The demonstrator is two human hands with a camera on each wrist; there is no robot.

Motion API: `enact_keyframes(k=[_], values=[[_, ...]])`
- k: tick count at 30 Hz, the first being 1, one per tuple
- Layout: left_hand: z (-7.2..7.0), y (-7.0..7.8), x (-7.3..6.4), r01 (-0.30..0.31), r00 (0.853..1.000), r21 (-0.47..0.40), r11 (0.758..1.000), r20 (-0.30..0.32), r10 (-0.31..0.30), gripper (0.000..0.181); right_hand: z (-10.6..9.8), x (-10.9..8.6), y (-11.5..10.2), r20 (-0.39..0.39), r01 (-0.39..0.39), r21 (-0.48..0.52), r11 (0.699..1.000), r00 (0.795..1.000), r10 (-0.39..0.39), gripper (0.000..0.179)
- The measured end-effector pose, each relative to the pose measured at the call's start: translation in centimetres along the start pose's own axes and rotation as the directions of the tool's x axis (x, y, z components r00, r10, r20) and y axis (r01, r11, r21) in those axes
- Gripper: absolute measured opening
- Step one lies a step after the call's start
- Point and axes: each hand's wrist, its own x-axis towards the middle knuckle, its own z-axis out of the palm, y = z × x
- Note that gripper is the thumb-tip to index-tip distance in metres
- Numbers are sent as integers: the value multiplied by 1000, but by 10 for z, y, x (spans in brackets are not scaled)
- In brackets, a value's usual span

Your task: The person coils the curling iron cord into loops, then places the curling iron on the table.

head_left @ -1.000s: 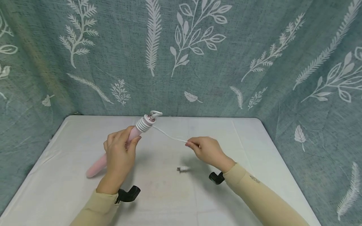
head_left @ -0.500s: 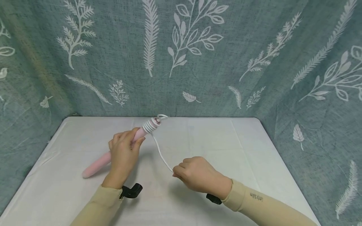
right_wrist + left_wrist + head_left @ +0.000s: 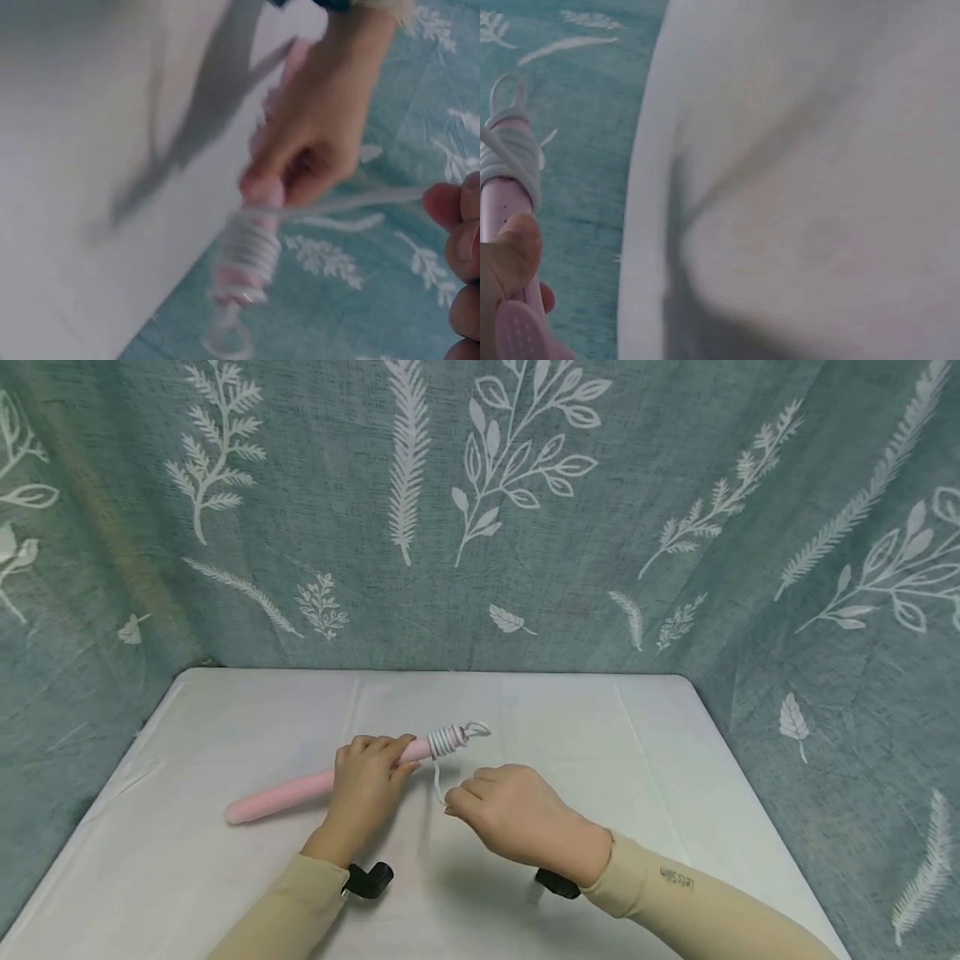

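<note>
A slim pink curling iron (image 3: 281, 795) lies slanted across my left hand (image 3: 367, 785), its long barrel pointing left. My left fingers and thumb grip its handle. In the left wrist view, a dotted pink lever (image 3: 525, 334) shows beneath the thumb. White cord (image 3: 445, 741) is wound in several tight turns round the handle's end, and a small loop sticks out past the tip. My right hand (image 3: 517, 814) pinches the free cord, which runs taut from the coil to the fingertips in the right wrist view. The cord's plug end is hidden.
A white-covered table (image 3: 585, 718) lies under both hands. Behind it and at both sides hangs a green curtain (image 3: 450, 610) with white leaf prints. Each wrist carries a black camera mount (image 3: 369, 881).
The curling iron has tipped flatter and come lower and to the right with my left hand. My right hand has brought the cord down and left, nearer the handle. The plug has gone from sight.
</note>
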Motion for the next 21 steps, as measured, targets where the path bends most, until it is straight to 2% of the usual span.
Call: enact_keyframes(k=[4, 9, 15, 17, 19, 21], values=[[8, 3, -7, -86, 996, 26, 996, 4, 86, 39, -2, 4, 11, -26, -17, -24, 1000, 1000, 16, 17], [13, 9, -16, -188, 982, 23, 982, 27, 188, 38, -2, 9, 26, -39, -32, -43, 999, 999, 30, 12], [14, 12, -21, -235, 971, 17, 972, 55, 233, 36, 1, 10, 42, -47, -86, -22, 996, 995, 85, 14], [14, 13, -23, -253, 966, 17, 967, 49, 252, 36, 2, 11, 46, -39, -106, 2, 994, 994, 106, 7], [14, 15, -25, -286, 957, 8, 958, 47, 286, 35, 3, 11, 49, -33, -124, 19, 992, 992, 124, 3], [14, 16, -26, -329, 943, 1, 944, 49, 328, 34, 6, 11, 53, -34, -140, 25, 990, 989, 141, 6]])
